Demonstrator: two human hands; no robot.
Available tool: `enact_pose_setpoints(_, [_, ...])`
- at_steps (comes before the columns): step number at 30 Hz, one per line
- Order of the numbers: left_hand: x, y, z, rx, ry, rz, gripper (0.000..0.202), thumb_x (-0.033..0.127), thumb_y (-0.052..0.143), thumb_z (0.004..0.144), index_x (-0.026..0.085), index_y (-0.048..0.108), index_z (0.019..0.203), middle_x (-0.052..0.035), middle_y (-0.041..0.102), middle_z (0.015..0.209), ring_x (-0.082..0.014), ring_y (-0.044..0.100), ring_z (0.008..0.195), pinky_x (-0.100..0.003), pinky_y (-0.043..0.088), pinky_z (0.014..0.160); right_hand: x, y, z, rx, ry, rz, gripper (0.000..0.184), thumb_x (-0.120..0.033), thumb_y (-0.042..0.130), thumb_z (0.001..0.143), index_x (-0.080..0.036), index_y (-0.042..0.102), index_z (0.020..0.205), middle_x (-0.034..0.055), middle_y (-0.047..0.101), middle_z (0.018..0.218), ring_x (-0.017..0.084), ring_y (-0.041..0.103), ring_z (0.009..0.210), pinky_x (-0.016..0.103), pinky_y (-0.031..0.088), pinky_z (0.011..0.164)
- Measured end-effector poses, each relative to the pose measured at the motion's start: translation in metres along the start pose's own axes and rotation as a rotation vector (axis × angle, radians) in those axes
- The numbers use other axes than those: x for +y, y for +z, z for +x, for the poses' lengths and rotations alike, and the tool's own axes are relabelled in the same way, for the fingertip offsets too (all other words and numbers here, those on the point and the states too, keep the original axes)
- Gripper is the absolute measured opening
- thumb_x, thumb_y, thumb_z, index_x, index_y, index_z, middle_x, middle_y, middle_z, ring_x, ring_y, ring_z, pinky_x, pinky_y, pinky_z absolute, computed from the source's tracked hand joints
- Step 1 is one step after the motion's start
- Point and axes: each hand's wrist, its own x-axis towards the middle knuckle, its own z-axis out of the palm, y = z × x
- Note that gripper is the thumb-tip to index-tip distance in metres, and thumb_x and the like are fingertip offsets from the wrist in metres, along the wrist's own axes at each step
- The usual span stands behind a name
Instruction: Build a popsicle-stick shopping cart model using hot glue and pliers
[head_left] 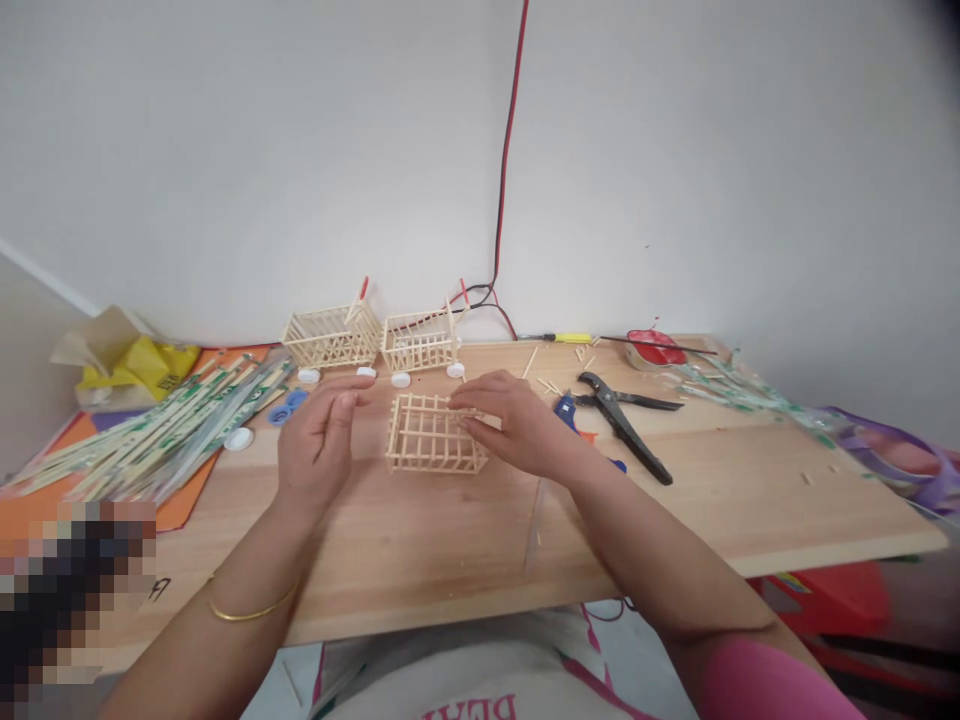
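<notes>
A small rectangular basket of thin wooden sticks (427, 450) lies on the table between my hands. My right hand (517, 420) is at its upper right corner, thumb and fingers closed around the edge there; the fingertips partly cover the contact. Left of the basket, my left hand (319, 435) is held apart from it, fingers extended and holding nothing. Behind stand two finished-looking stick carts, a left cart (330, 335) and a right cart (420, 340), each with white wheels and a red-tipped handle.
Wrapped chopsticks (172, 430) are piled at left, near blue bottle caps (287, 408) and a white cap (238, 439). At right lie black-handled pliers (626, 430), a blue glue gun (565, 410), short stick pieces (585, 354), a red-topped container (655, 348) and empty wrappers (757, 395).
</notes>
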Motion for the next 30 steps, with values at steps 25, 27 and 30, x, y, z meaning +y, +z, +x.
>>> enact_pose_setpoints(25, [-0.045, 0.021, -0.003, 0.055, -0.562, -0.471, 0.031, 0.045, 0.06, 0.079, 0.018, 0.068, 0.09, -0.0049, 0.069, 0.094, -0.0197, 0.063, 0.088, -0.036, 0.048, 0.088, 0.006, -0.001, 0.004, 0.213, 0.084, 0.166, 0.012, -0.022, 0.055, 0.087, -0.021, 0.066, 0.087, 0.0065, 0.07, 0.097, 0.018, 0.063, 0.093, 0.033, 0.046, 0.086])
enact_pose_setpoints(27, [-0.051, 0.023, -0.002, 0.024, -0.579, -0.468, 0.032, 0.044, 0.063, 0.075, 0.018, 0.067, 0.093, -0.0044, 0.068, 0.091, -0.0182, 0.062, 0.083, -0.035, 0.048, 0.086, 0.014, -0.001, 0.003, 0.235, 0.126, 0.19, 0.012, -0.022, 0.054, 0.086, -0.02, 0.066, 0.086, 0.0057, 0.07, 0.095, 0.017, 0.063, 0.092, 0.032, 0.047, 0.086])
enact_pose_setpoints(30, [-0.057, 0.026, 0.002, -0.006, -0.582, -0.452, 0.037, 0.044, 0.067, 0.072, 0.017, 0.066, 0.097, -0.006, 0.068, 0.094, -0.0183, 0.062, 0.082, -0.034, 0.048, 0.084, 0.027, 0.0, 0.003, 0.265, 0.182, 0.193, 0.013, -0.024, 0.053, 0.086, -0.02, 0.066, 0.083, 0.0054, 0.07, 0.092, 0.017, 0.064, 0.09, 0.031, 0.047, 0.084])
